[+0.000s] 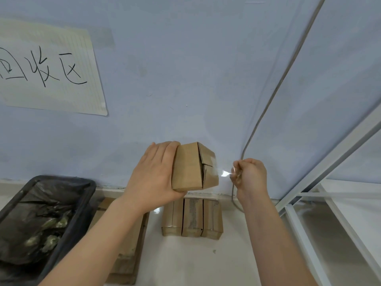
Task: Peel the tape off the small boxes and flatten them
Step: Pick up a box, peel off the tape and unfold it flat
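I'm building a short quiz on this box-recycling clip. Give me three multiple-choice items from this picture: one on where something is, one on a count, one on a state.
1. Where is the black-lined bin?
A. on the person's left
B. on the shelf
C. behind the boxes

2. How many taped boxes stand in a row on the floor?
A. one
B. three
C. six

3. What is happening to the tape on the held box?
A. untouched
B. being pulled off
C. already binned

Answers:
1. A: the bin sits at lower left.
2. B: three boxes stand side by side.
3. B: the right hand pinches clear tape stretched from the box that the left hand grips.
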